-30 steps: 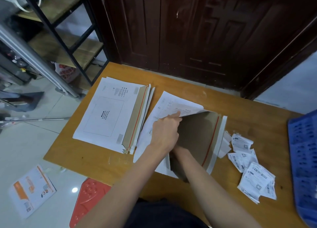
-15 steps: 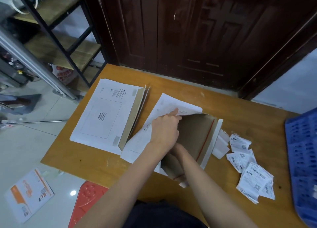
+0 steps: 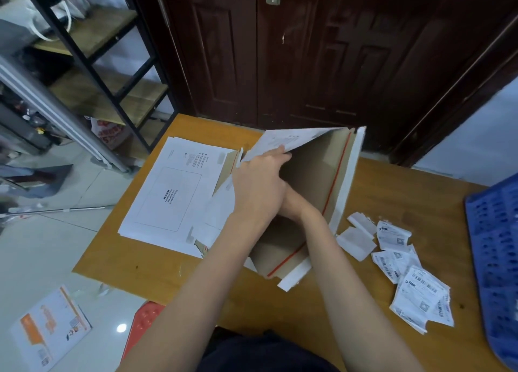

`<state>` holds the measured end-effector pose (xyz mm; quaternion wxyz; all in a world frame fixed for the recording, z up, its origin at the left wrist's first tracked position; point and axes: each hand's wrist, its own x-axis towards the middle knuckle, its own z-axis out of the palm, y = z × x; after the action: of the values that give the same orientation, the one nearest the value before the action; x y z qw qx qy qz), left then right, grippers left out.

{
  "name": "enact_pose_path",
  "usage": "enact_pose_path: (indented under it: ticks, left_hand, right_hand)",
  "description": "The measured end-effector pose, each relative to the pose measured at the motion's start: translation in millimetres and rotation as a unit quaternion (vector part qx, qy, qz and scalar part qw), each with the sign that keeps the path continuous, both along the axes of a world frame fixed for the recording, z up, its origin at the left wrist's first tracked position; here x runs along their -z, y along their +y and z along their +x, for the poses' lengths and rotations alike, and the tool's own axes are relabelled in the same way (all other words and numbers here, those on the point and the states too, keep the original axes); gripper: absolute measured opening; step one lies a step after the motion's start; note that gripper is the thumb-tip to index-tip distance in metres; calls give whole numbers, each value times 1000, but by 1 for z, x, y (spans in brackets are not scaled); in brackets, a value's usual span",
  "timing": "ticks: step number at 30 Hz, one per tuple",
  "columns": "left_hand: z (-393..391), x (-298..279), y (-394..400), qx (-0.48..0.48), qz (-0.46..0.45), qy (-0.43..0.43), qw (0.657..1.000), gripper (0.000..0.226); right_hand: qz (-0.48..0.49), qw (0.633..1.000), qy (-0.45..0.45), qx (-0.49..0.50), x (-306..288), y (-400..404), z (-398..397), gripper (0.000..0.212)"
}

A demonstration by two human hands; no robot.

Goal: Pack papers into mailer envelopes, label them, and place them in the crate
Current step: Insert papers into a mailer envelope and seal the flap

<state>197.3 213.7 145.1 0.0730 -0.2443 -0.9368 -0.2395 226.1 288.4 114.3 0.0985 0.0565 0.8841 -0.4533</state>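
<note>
A white mailer envelope (image 3: 316, 170) with a brown inside and a red tear strip is held open and tilted up over the table's middle. My left hand (image 3: 260, 186) grips its white printed upper side at the mouth. My right hand (image 3: 295, 205) reaches inside the envelope; only its wrist shows, and the fingers are hidden behind my left hand. A stack of flat white mailers (image 3: 173, 192) lies to the left. Loose shipping labels (image 3: 420, 296) lie to the right. The blue crate (image 3: 496, 254) stands at the right edge.
White backing strips (image 3: 356, 240) lie beside the labels on the wooden table (image 3: 392, 192). A dark door stands behind it, and a black metal shelf (image 3: 92, 63) at far left. On the floor lie an orange-and-white packet (image 3: 50, 327) and a red stool (image 3: 145, 321).
The envelope has been lifted from nearly flat on the table to steeply tilted, with its mouth opened wider. My left hand rose with its upper side; my right hand stays inside.
</note>
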Motion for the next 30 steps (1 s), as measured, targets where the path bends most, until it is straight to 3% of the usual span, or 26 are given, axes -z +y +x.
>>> enact_pose_path:
  ticks: [4, 9, 15, 19, 22, 25, 28, 30]
  left_hand:
    - [-12, 7, -29, -60, 6, -1, 998, 59]
    - [-20, 38, -64, -130, -50, -33, 990, 57]
    - [-21, 63, -82, -145, -66, -56, 986, 55]
    - [-25, 79, -98, -139, -74, -57, 986, 55]
    - [-33, 88, -111, -152, -70, -62, 984, 56]
    - [-43, 94, -116, -152, -62, -75, 984, 58]
    - [-50, 96, -114, -139, -80, -80, 984, 59]
    - [-52, 97, -112, -128, -102, -79, 983, 59]
  right_hand:
    - [-139, 989, -11, 49, -3, -18, -2, 14]
    - [-155, 986, -45, 34, 26, -43, 2, 14]
    - [-154, 982, -13, 111, 49, -59, 2, 12]
    - [-242, 939, 1, 243, 59, -57, 6, 13]
    - [-263, 876, 57, 399, 73, -44, 13, 9]
    - [-161, 841, 14, 516, 103, -29, 25, 16]
    - [45, 827, -166, 536, 137, -19, 44, 57]
    - [118, 805, -240, 530, 147, -21, 54, 80]
